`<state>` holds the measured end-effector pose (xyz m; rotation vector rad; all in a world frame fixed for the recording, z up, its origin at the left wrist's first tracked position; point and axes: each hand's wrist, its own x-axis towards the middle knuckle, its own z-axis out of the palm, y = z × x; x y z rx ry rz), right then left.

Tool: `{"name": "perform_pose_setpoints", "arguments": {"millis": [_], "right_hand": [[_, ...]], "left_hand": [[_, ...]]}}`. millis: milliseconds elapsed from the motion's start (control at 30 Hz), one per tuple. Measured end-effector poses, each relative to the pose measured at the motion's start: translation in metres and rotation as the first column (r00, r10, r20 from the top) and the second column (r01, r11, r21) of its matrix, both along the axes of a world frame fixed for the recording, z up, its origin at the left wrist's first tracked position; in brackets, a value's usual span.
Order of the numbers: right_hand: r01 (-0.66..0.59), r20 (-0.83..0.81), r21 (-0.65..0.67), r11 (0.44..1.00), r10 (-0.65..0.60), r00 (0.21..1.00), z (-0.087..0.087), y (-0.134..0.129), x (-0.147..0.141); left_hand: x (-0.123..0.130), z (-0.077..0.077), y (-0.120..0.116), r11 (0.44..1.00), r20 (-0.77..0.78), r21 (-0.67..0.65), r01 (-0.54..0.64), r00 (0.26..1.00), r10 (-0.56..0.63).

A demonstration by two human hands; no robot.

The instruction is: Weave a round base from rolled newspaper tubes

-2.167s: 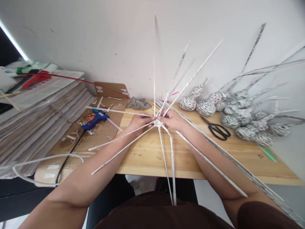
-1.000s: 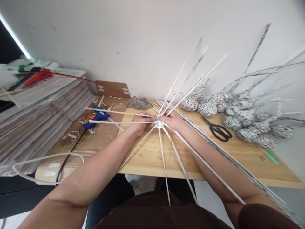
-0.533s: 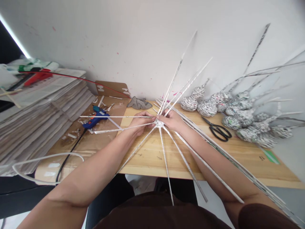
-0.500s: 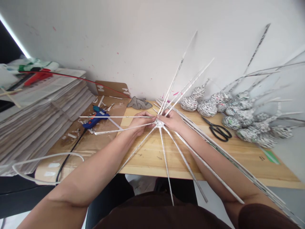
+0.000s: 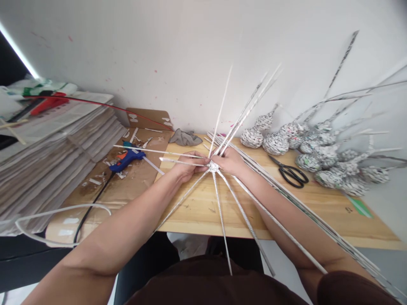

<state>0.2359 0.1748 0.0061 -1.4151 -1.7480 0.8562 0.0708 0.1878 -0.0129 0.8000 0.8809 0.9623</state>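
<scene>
- Plain wall (image 5: 127,63) flecked with pink marks stands behind a wooden desk (image 5: 187,220).
- Between the two hands, above the near middle of the desk, is a small woven centre (image 5: 214,167) of white paper, with long paper strips (image 5: 219,206) fanning out on every side.
- The left hand (image 5: 189,164) pinches the centre's left edge, fingers closed on it and on strips there; the right hand (image 5: 230,161) is clamped on the upper right edge, thumb on top. The hands nearly meet; the exact finger contact is too small to tell.
- Done so far, by my judgement: only a tight, small core.
- Left, it seems: nearly all the strips' length, which sticks out straight and unworked. This piece looks early on.
- For comparison, woven gourd-like pieces (image 5: 276,143) sit at the right, far more built up, several with long ends uncut.
- A bundle of spare strips (image 5: 318,219) runs by the right forearm; black scissors (image 5: 294,177) lie beyond it, not in use.
</scene>
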Motion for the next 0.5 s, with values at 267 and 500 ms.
{"name": "perform_pose_setpoints", "arguments": {"millis": [267,500], "right_hand": [[-0.168,-0.464,-0.282,0.945,0.019,0.886,0.009,0.006,0.009],[-0.347,-0.452,-0.268,0.898,0.201,0.869,0.015,-0.003,0.018]], "left_hand": [[-0.002,0.001,0.007,0.988,0.075,0.011,-0.151,0.986,0.15],[-0.003,0.003,0.01,0.982,0.12,-0.03,-0.188,0.974,0.19]]}}
